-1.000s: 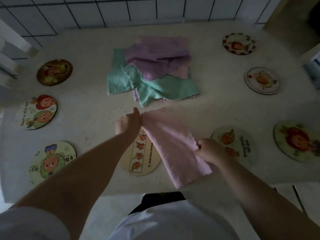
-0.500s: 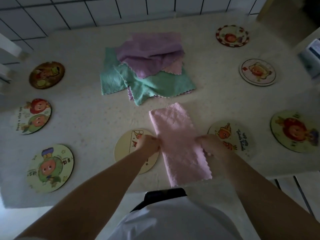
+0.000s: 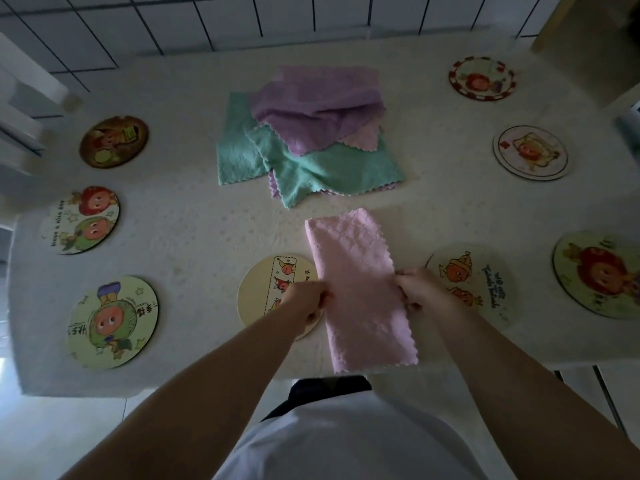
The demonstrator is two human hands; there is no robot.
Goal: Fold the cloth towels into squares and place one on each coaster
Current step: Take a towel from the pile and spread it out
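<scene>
A pink towel [image 3: 356, 271], folded into a long strip, lies on the table in front of me, its near end at the table's front edge. My left hand [image 3: 304, 297] pinches its left edge at mid-length, over a cream coaster [image 3: 263, 289]. My right hand [image 3: 419, 289] pinches the right edge opposite, beside an orange-figure coaster [image 3: 485, 282]. Behind the strip sits a loose pile of towels, purple [image 3: 318, 102] on top of teal [image 3: 329, 164].
Round picture coasters ring the white table [image 3: 190, 237]: three down the left [image 3: 114, 320] [image 3: 81, 220] [image 3: 114, 140] and three on the right [image 3: 599, 275] [image 3: 531, 152] [image 3: 481, 77]. A tiled floor lies beyond the far edge; furniture stands at the left and top right.
My left hand moved from the strip's far end down to its middle, and the strip now lies flat on the table. My right hand stays at the right edge.
</scene>
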